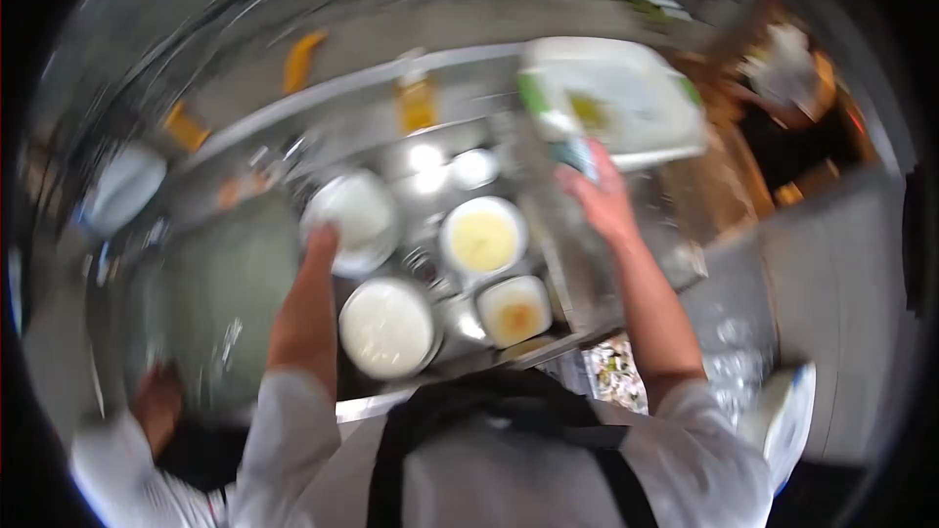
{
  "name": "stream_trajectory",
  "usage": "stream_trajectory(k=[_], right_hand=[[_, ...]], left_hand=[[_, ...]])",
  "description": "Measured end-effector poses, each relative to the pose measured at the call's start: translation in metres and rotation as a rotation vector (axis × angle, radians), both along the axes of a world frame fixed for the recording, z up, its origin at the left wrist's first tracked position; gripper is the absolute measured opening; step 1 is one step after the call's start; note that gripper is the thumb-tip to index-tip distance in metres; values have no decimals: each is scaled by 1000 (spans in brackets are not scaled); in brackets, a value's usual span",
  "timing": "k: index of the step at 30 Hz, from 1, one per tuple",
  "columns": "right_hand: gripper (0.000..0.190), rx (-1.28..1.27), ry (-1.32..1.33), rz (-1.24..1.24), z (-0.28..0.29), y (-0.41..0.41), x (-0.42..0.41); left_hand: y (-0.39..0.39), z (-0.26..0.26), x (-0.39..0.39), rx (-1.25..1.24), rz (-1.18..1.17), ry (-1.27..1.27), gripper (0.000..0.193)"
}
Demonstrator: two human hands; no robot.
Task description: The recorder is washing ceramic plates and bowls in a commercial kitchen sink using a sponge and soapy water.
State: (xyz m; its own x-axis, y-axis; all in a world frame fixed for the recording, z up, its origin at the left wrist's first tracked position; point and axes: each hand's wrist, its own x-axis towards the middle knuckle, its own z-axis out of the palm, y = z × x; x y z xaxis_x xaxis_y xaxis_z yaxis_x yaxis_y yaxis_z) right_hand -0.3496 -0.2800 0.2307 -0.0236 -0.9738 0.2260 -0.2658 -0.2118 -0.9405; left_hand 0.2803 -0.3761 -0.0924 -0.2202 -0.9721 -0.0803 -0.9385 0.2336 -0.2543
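Note:
The whole view is blurred by motion. My left hand (321,236) is at the near-left rim of a white bowl (363,216), its thumb over the rim and its other fingers hidden. Farther right, my right hand (605,194) holds a pale teal thing (576,156), perhaps a sponge, at the near edge of a white plastic tub (623,154) with green handles. Between my arms sit a round bowl of pale yellow liquid (484,238), a squarish dish with a brown stain (516,312), a large bowl of whitish liquid (389,328) and a small white dish (473,169).
A bottle of amber liquid (417,103) stands behind the bowls. Left lies a basin of cloudy water (213,293), with another person's hand (156,389) at its near edge. Food scraps (616,374) lie below my right forearm. A wooden crate (755,191) is at the right.

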Motion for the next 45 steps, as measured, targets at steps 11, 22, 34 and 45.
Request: stream_trajectory(k=[11, 22, 34, 45], right_hand=[[77, 482, 815, -70, -74, -181, -147], [69, 494, 839, -22, -56, -177, -139], [81, 497, 810, -33, -57, -167, -128], [50, -150, -5, 172, -5, -63, -14]], left_hand=[[210, 55, -444, 133, -259, 519, 58], [188, 70, -485, 316, -283, 343, 58], [185, 54, -475, 501, -231, 458, 39], [158, 198, -383, -153, 110, 1563, 77]])
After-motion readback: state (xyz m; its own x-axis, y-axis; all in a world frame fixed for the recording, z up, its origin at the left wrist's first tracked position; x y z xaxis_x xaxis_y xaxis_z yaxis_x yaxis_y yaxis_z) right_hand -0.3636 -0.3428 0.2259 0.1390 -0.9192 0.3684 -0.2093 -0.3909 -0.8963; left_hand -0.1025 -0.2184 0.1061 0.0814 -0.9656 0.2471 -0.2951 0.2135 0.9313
